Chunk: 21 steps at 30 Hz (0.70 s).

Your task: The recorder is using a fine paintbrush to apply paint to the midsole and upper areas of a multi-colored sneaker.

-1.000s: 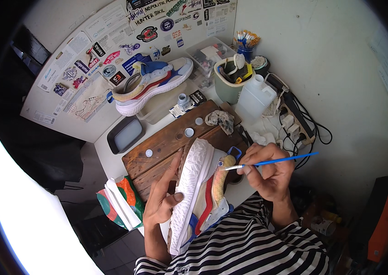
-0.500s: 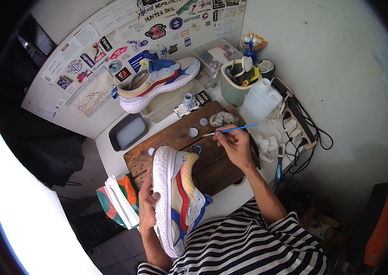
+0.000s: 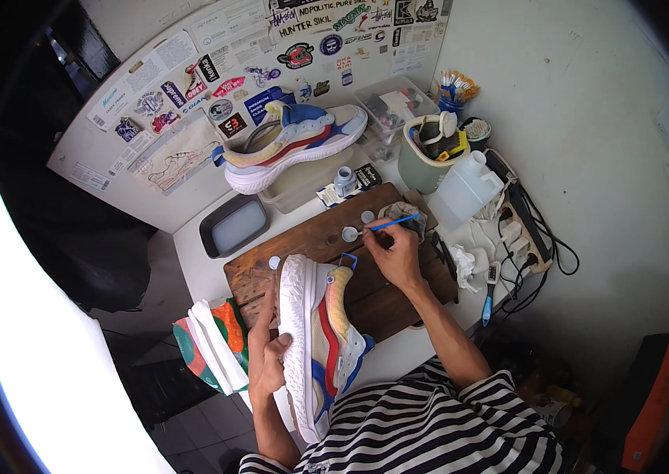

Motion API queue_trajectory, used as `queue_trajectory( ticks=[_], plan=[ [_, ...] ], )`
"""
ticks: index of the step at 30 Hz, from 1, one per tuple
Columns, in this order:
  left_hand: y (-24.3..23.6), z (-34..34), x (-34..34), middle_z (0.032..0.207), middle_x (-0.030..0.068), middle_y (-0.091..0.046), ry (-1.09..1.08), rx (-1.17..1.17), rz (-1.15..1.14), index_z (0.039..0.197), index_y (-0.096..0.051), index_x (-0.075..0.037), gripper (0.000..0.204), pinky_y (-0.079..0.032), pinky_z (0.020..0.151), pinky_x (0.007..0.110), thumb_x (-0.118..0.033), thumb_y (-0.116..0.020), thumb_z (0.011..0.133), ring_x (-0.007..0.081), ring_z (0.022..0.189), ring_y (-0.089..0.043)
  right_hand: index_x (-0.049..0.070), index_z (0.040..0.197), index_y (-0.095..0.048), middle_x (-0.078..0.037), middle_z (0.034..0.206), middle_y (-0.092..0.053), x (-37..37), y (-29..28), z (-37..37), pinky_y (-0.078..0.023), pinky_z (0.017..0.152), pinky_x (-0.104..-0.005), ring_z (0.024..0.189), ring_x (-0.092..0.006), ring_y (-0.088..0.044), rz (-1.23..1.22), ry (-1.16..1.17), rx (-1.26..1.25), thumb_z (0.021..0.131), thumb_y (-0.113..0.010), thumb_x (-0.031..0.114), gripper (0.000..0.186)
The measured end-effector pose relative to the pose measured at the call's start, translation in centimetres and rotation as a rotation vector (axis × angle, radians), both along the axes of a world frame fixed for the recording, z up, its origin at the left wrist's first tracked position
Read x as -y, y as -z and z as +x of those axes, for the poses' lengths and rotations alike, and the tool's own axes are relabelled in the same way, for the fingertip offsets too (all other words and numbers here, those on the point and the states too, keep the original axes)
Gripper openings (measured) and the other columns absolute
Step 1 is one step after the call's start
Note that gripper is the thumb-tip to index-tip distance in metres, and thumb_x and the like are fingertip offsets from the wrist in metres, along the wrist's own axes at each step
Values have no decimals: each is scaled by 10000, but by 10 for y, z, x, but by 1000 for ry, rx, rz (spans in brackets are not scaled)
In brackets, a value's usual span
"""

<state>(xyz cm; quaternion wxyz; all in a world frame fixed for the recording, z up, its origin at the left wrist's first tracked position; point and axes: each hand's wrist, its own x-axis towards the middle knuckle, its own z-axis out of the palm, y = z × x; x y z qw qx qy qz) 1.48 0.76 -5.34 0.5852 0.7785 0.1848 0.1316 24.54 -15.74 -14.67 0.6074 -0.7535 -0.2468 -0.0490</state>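
My left hand (image 3: 268, 353) is closed around a multicoloured sneaker (image 3: 333, 340) by its white sole, holding it on its side close to my body. Between the fingers of my right hand (image 3: 394, 254) is a slim blue paintbrush (image 3: 394, 223). Its tip is at a small round cap of pale paint (image 3: 350, 234) on the dark wooden board (image 3: 271, 265). A second pale cap (image 3: 367, 216) sits just beyond, beside a crumpled grey cloth (image 3: 405, 212). At the back, the matching sneaker (image 3: 295, 150) rests on a clear plastic tub (image 3: 291, 189).
An open paint jar (image 3: 344, 182) stands behind the board. Left are a dark tray (image 3: 233, 227) and a tissue pack (image 3: 212, 347). To the right are a green bin (image 3: 421, 162), a translucent jug (image 3: 469, 189), a blue-handled brush (image 3: 490, 294) and a power strip (image 3: 528, 229) with cables.
My right hand has moved left and the paintbrush tip has come to the paint cap. The whole view has shifted slightly. My left hand keeps hold of the sneaker.
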Motion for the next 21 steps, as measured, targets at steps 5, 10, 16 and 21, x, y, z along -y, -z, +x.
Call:
queue_trajectory(
  ticks=[5,10,16,21],
  plan=[
    [0,-5,-1,1347,312,-624,8,-74,-68,1608,-322,32,1051,-500,976,389,-354,-523,652,335,1105,-662,-14,984,-716,-114,724,-714,1,-4,-1,-524,605,-311,647,-159,-694,-30,-7,6,914,-744,67,111],
    [-4,-6,0,1311,312,-635,9,-130,-91,1612,-321,23,1057,-518,902,368,-364,-528,651,303,984,-661,-15,1009,-710,-95,779,-735,3,-2,-1,-534,642,-286,692,-123,-694,-4,-14,19,936,-718,49,97],
    [-12,1,2,1367,307,-628,26,-27,-28,1621,-336,-29,1053,-524,869,360,-364,-537,643,286,927,-660,-28,1097,-622,-157,922,-718,27,-40,-21,-525,643,-283,763,-152,-654,484,-179,-328,981,-627,1,119],
    [-37,15,12,1350,321,-632,144,-111,-77,1614,-366,-52,1076,-501,991,412,-372,-612,617,402,1105,-681,-39,1065,-592,-172,913,-700,56,-112,-62,-544,646,-265,754,-150,-658,624,-316,-311,984,-611,-32,83]
  ],
)
